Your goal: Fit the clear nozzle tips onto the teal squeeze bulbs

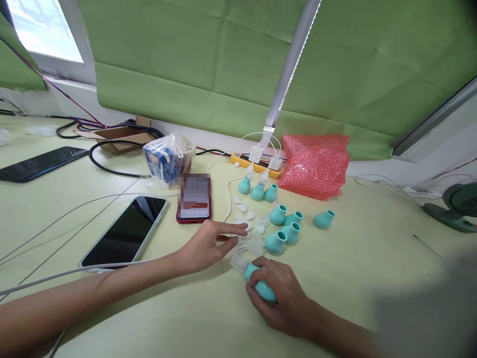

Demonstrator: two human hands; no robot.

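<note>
My right hand (281,296) is closed round a teal rubber bulb (261,286) with a clear plastic tip, low on the pale green table (372,258). My left hand (208,243) reaches over from the left, fingers stretched toward a small heap of clear plastic tips (249,244) and touching them. Just beyond lie several more teal bulbs (286,223) and some small white pieces (244,214).
A red phone (194,199) with a lit screen and a larger dark phone (124,231) lie to the left. Behind are a plastic bag with a blue carton (166,159), a yellow power strip (257,163), a pink bubble-wrap bag (316,164), cables and a cardboard box (119,136).
</note>
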